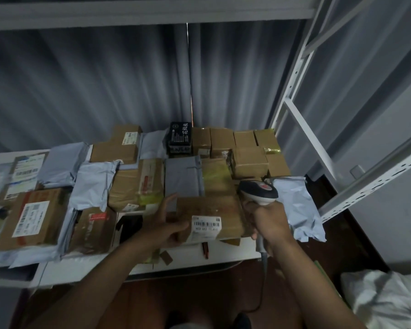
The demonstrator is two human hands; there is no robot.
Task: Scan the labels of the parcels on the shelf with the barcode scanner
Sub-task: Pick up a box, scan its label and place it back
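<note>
A brown cardboard parcel lies at the front of the white shelf, its white barcode label facing up. My left hand holds this parcel at its left edge, thumb on top near the label. My right hand grips the handle of a grey and black barcode scanner, whose head sits just above the parcel's right end. The scanner's cable hangs down below my right wrist.
Several brown boxes and grey poly mailers cover the shelf, with a black box at the back. A large labelled box lies at the left. A grey mailer overhangs the right end. White uprights stand at the right.
</note>
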